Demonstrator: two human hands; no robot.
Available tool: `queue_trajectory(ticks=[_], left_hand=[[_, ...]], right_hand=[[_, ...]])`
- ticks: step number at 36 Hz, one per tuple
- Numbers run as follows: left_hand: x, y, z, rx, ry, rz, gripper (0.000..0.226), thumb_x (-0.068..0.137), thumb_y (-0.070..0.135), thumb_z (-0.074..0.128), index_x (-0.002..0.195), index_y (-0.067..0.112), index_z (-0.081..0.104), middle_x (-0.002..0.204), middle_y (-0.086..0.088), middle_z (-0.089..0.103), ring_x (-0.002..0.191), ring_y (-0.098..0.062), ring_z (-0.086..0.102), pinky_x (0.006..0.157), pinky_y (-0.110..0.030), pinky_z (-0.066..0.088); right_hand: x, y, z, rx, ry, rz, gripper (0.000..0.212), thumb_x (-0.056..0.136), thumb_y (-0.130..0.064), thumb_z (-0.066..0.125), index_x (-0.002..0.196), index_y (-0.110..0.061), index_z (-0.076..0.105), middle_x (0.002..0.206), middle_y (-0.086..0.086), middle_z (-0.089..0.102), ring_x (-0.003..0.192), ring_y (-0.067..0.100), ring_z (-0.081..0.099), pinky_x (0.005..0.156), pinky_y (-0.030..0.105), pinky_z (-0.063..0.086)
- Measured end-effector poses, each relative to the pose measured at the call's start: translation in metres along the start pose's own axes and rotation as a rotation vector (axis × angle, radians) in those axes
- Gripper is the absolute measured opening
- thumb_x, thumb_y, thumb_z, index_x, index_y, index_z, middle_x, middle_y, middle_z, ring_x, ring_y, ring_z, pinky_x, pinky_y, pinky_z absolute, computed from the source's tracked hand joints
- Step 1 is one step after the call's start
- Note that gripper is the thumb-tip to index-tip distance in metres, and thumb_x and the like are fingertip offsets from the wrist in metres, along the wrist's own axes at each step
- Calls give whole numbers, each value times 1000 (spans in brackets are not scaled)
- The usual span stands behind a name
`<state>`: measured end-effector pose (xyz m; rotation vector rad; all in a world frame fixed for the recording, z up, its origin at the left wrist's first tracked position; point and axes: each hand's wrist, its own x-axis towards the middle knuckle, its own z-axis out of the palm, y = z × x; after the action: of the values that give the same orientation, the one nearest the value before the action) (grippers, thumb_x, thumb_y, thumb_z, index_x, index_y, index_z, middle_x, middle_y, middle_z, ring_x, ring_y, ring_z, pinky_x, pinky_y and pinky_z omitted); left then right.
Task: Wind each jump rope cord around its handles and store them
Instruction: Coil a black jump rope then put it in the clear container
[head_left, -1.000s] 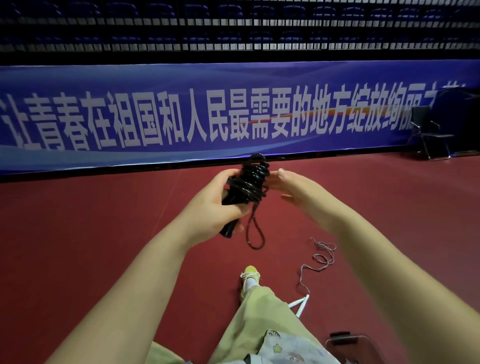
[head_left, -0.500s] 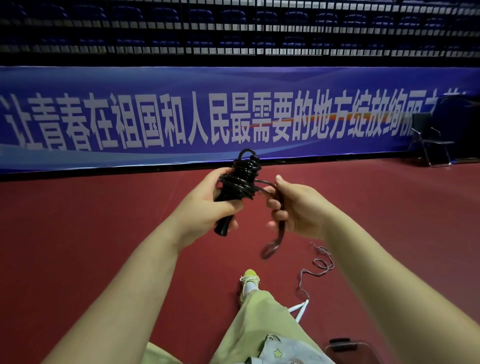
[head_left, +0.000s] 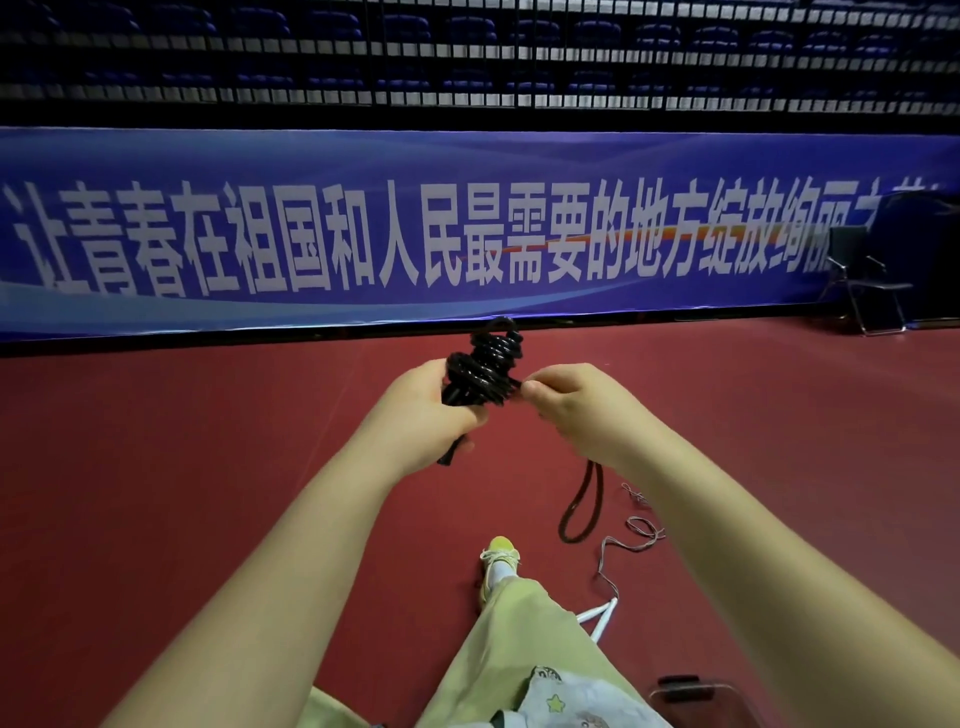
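The rope (head_left: 485, 371) is a thick black coil wound around its handles, held in the air in front of the person, above the red floor (head_left: 208, 467). The left hand (head_left: 423, 413) grips the handles below the coil, with one handle end sticking out under the fist. The right hand (head_left: 571, 405) is just beside the coil on its right and pinches the cord where it leaves the windings; its fingers are curled around the cord. Half a second ago this hand was lower and a longer piece of cord ran from the coil to it. Now the hand is up against the coil, and only a short loop (head_left: 582, 509) hangs below the right wrist. I judge that the winding of this rope is almost finished: the loop must be tucked or wrapped, then the rope can be stored. Below the coil, near the shoe (head_left: 498, 558), a second rope (head_left: 613, 566) with white handles lies unwound on the floor.
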<state>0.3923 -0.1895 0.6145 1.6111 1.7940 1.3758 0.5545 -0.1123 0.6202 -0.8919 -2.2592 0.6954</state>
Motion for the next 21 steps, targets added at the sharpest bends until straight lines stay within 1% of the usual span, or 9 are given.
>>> queue_trajectory(ticks=[2,6,9,12,14,16,17,19,21], left_hand=[[1,1,1,140,35,16,29,80,16,65,103,34,60,88,7,66,76,-19,69,76,-47,58],[-4,4,7,626,129,112,39,85,24,60,118,38,46,97,9,66,91,-21,63,70,-35,49],[-8,3,16,893,179,182,60,92,26,54,145,30,25,111,-1,64,103,-27,60,72,-35,43],[-11,4,20,921,137,221,70,94,30,51,151,26,11,123,-1,58,112,-26,57,82,-37,44],[-14,9,14,782,16,189,73,93,36,52,152,31,9,133,3,52,120,-21,52,92,-34,43],[-17,14,8,408,-157,88,75,93,40,54,150,41,7,140,9,47,122,-16,53,98,-32,43],[-19,16,5,163,-205,29,73,94,39,54,149,44,7,139,8,48,115,-17,59,94,-34,48],[-23,19,1,-258,-253,-108,58,96,38,48,146,41,19,127,2,60,89,-21,71,67,-32,56],[-26,19,-2,-441,-319,-195,42,92,47,43,130,28,46,107,-4,70,70,-20,70,50,-25,50]], right_hand=[[1,0,4,36,12,17,37,100,-41,43,108,-14,67,77,11,61,58,13,45,55,27,33],[-2,3,11,189,24,109,53,89,-65,42,81,-14,53,66,4,36,50,14,27,50,27,21],[-2,9,17,255,51,148,50,86,-66,45,81,-17,52,72,7,37,53,16,28,50,28,21],[-2,16,24,406,75,176,47,87,-63,51,80,-16,51,61,0,33,51,14,28,52,29,22],[-2,18,26,486,94,173,43,88,-60,53,83,-17,53,56,-5,32,49,12,28,51,28,23],[-2,18,24,538,118,145,41,89,-56,55,80,-16,54,55,-6,34,47,10,29,50,27,24],[-2,17,22,562,132,119,42,86,-57,56,75,-17,54,55,-5,35,46,10,30,50,27,24],[-2,12,19,605,159,47,40,79,-57,56,62,-21,49,55,-3,35,47,11,30,49,27,24],[-3,7,16,637,172,-33,38,78,-52,54,52,-24,50,57,-1,34,48,12,30,48,27,23]])
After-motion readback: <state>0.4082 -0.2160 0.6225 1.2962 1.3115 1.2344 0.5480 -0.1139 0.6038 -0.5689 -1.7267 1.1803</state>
